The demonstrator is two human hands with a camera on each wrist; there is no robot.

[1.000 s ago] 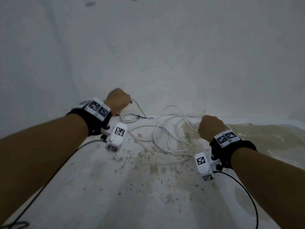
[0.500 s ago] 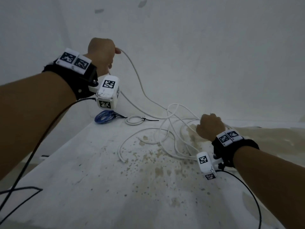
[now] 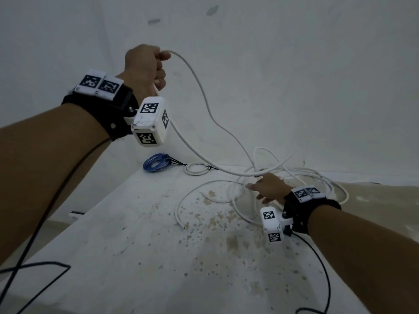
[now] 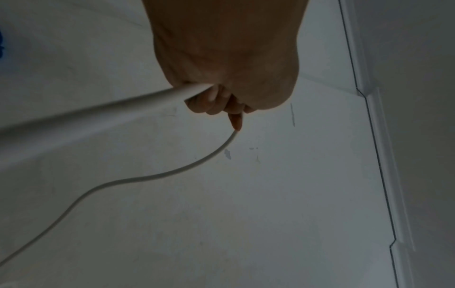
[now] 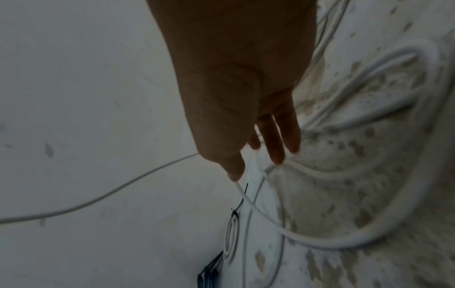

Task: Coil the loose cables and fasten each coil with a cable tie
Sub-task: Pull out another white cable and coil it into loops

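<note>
Left hand [image 3: 145, 64] raised high at left, fist clamped on long white round cable [image 3: 204, 103]; cable sags right to loose tangle on stained white table [image 3: 136, 257]; right hand [image 3: 268, 188] fingers straight, touching tangle

Both forearms bare, no sleeves. Each wrist: black strap [image 3: 106, 109] w/ metal rivets, two white tags w/ black square-code markers on top [image 3: 99, 84], plus white boxy cam module [image 3: 149, 121] w/ same markers on its faces. Thin black cable [image 3: 56, 193] trails from each module.
</note>
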